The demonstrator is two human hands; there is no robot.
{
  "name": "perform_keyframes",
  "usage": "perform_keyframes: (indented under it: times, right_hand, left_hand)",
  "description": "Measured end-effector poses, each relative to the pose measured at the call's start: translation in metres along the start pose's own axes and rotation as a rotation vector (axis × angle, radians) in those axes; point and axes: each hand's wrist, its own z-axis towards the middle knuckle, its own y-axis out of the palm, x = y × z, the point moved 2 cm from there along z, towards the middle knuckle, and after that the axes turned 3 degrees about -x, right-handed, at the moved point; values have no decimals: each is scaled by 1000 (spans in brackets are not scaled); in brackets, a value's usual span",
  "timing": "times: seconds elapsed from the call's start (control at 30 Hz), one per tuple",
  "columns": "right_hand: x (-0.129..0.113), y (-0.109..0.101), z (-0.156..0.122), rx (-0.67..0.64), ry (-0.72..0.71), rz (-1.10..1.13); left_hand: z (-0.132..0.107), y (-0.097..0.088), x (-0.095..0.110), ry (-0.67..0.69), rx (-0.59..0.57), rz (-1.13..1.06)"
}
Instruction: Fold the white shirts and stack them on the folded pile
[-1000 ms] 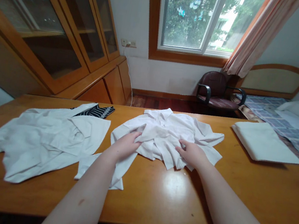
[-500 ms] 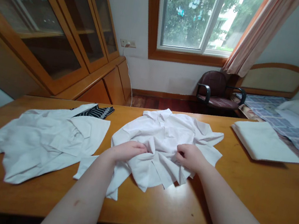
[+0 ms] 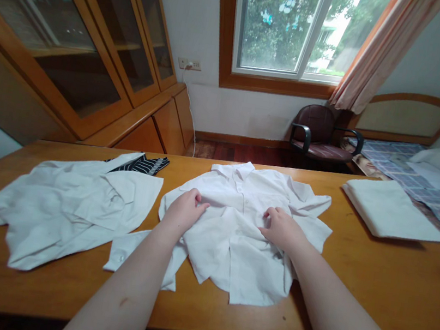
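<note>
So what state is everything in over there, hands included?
White shirt: spread out front up, wrinkled
Left hand: at the shirt, fingers bent
Right hand: at the shirt, fingers bent
White garment: crumpled on the table
Striped cloth: partly covered
White bundle: folded, lying flat
Curtain: drawn aside
Cabinet doors: shut
Chair: upright
</note>
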Motion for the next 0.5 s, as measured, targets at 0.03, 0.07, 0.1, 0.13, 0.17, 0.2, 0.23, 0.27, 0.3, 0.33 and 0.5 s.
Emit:
perform_keyframes:
  times: [0.03,0.07,0.1,0.13,0.17,0.2,0.23,0.27,0.3,0.33,0.5]
  right_hand:
    - [-1,-1,0,11,-11,-10]
    - [-1,-2,-1,22,-25,-21]
    - [-2,-3,-1,32,-35,-32]
    - [-3,-3,-1,39,-42,-42]
    - [-3,-4,-1,45,-42,-51]
    - [-3,-4,-1,46,-40,-58]
    - [-3,-3,-1,48,-36,-65]
    - [-3,-3,0,49,-34,-71]
    - [-3,-2,0,52,-34,-78]
    - [-2,-1,0,55,-37,-86]
    - [-2,1,1,79,-45,-120]
  left_hand:
    - [-1,-1,2,-6,67,13]
    - [-2,-2,4,-6,126,36]
    - [-3,-2,6,-1,171,71]
    - [-4,-2,7,4,201,116]
    - [-6,-2,8,3,216,167]
    - [-7,-1,8,-12,212,220]
    - [-8,0,7,-41,180,265]
    - [-8,2,5,-78,121,298]
    - [-8,4,3,-119,48,316]
    - [-8,6,0,-150,-26,323]
    - [-6,14,-5,-134,-175,314]
